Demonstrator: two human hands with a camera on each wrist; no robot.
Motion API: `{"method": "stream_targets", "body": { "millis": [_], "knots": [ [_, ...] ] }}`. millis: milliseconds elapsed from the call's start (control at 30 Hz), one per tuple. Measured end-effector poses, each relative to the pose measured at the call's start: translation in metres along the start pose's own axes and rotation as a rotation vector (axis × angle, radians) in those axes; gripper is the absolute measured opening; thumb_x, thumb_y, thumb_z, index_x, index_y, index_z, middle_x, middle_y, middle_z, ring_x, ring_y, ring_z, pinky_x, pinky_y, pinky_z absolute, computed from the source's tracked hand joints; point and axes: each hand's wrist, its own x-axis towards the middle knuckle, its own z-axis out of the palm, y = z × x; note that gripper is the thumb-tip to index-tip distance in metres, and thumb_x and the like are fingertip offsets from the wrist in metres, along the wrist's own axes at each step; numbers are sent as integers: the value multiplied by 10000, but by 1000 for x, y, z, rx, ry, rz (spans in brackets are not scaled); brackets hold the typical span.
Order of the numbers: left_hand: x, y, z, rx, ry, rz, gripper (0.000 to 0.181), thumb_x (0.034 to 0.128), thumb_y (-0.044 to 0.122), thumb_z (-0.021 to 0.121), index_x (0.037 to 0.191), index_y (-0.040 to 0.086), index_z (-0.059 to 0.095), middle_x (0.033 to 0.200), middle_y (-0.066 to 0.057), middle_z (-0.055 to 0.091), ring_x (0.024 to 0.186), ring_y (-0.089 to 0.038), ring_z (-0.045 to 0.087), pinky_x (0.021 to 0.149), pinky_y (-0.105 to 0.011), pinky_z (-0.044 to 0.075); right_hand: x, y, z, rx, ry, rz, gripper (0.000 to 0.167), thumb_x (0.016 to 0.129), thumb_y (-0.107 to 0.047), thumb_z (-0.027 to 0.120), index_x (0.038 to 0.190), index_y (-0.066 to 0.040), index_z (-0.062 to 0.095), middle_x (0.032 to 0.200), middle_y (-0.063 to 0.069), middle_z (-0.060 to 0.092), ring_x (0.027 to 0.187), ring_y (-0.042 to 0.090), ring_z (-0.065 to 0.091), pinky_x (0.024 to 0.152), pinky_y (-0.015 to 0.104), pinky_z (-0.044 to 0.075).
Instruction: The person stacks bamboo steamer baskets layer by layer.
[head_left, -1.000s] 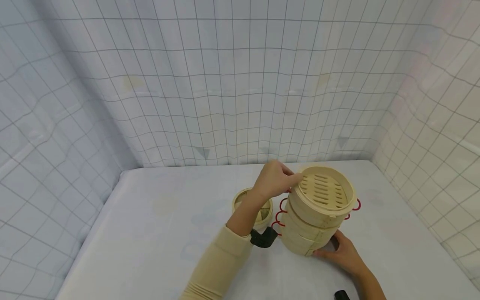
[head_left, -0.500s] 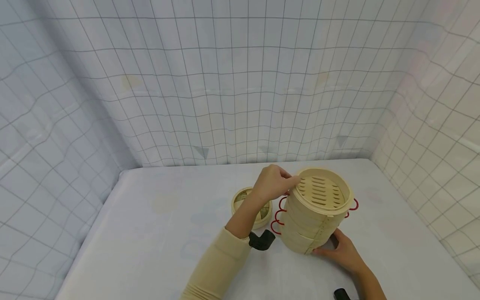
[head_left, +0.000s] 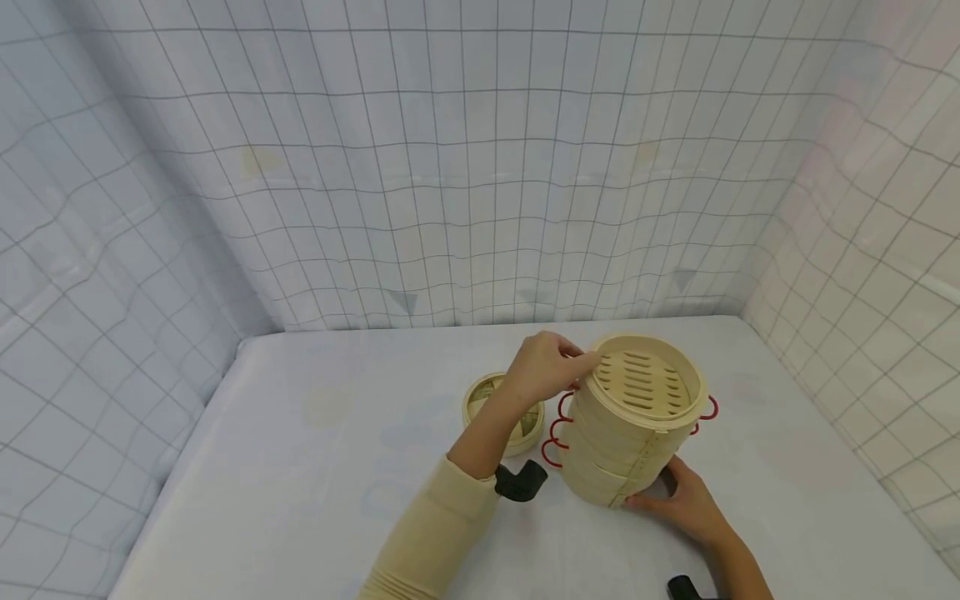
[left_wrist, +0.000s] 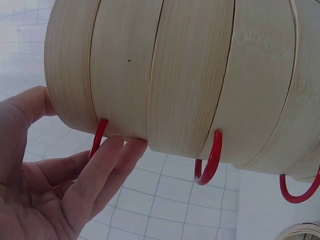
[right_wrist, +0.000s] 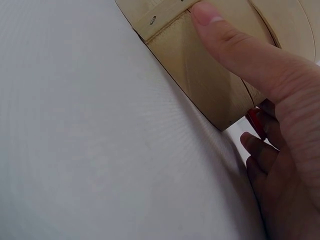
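Note:
A tall stack of pale bamboo steamer baskets (head_left: 622,454) with red loop handles stands on the white table, its slatted base facing up at the top. My left hand (head_left: 547,367) grips the upper left rim. In the left wrist view its thumb presses the rim's edge, and its fingers (left_wrist: 92,182) curl about a red handle (left_wrist: 99,137) and touch the side wall. Low at the stack's right, my right hand (head_left: 693,508) holds the bottom tier. Its thumb (right_wrist: 240,47) lies on the wall in the right wrist view; the other fingers are beside a red handle (right_wrist: 256,123).
Left of the stack sits a smaller round bamboo piece (head_left: 531,429) with a woven top, partly hidden behind the left forearm. Black wrist-worn gear (head_left: 521,482) shows by the left wrist. Grid-patterned white curtains (head_left: 480,200) enclose the table (head_left: 322,467) at the back and sides.
The top of the stack has shifted slightly left together with my left hand, and its tiers look more in line. My right hand has stayed at the bottom tier.

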Motion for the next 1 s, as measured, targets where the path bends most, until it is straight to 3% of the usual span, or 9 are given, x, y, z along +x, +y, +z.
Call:
{"method": "stream_targets", "body": {
  "millis": [100, 233, 333, 433, 533, 633, 767, 900, 1000],
  "knots": [
    [-1, -2, -2, -21, -28, -10, 327, 843, 346, 609, 964, 58, 709, 819, 7, 653, 626, -120, 639, 571, -243, 499, 0, 0, 0, 4, 1, 1, 812, 605, -290, 861, 1299, -131, 471, 1283, 55, 502, 1221, 142, 367, 925, 125, 219],
    [-4, -9, -5, 5, -61, 25, 430, 843, 460, 601, 1025, 80, 687, 878, 25, 646, 736, -92, 614, 642, -258, 490, 0, 0, 1, 4, -5, 8, 828, 615, -290, 856, 1319, -124, 453, 1301, 73, 489, 1237, 182, 353, 961, 203, 232],
    [-5, -21, -6, 8, -63, 83, 446, 853, 494, 572, 1056, 111, 677, 914, 62, 638, 835, -77, 582, 703, -270, 480, 0, 2, 1, 1, -10, 7, 827, 622, -284, 853, 1322, -116, 448, 1302, 84, 486, 1237, 181, 350, 966, 209, 229],
    [-7, -39, -7, -39, -49, 132, 407, 891, 446, 546, 1073, 104, 669, 943, 44, 642, 887, -108, 586, 747, -282, 478, -1, 3, 1, 0, -2, -8, 805, 617, -282, 856, 1301, -113, 468, 1280, 82, 501, 1213, 93, 360, 934, 123, 214],
    [-7, -60, -8, -12, -10, 160, 347, 918, 371, 539, 1078, 90, 667, 957, 20, 650, 886, -115, 594, 758, -265, 478, -1, 2, 1, 8, 7, -19, 785, 611, -282, 859, 1281, -116, 486, 1261, 79, 515, 1178, 1, 357, 899, 61, 198],
    [-6, -81, -8, 128, 9, 173, 280, 921, 275, 560, 1062, 61, 674, 948, 7, 650, 864, -106, 589, 754, -252, 476, -2, 2, 0, 7, 7, -14, 780, 613, -287, 858, 1277, -114, 487, 1258, 79, 516, 1168, -24, 351, 895, 59, 198],
    [-5, -102, -11, 405, -6, 189, 202, 899, 176, 594, 1018, 42, 689, 884, 3, 617, 809, -114, 561, 722, -255, 468, -2, 1, 0, 25, 5, -16, 790, 616, -269, 858, 1288, -104, 476, 1265, 79, 509, 1165, -50, 340, 892, 53, 197],
    [-6, -116, -14, 671, -19, 215, 154, 873, 144, 632, 984, 55, 691, 872, -20, 595, 804, -143, 558, 708, -260, 466, -1, 2, 1, 37, 12, -39, 797, 615, -250, 860, 1292, -89, 470, 1258, 78, 510, 1149, -82, 337, 885, 38, 196],
    [-7, -121, -15, 769, -27, 217, 120, 858, 129, 652, 953, 65, 685, 887, -35, 594, 834, -171, 570, 712, -265, 475, -1, 2, 2, 40, 9, -42, 802, 618, -245, 859, 1298, -89, 465, 1264, 85, 506, 1154, -80, 335, 890, 40, 194]
  ]
}}
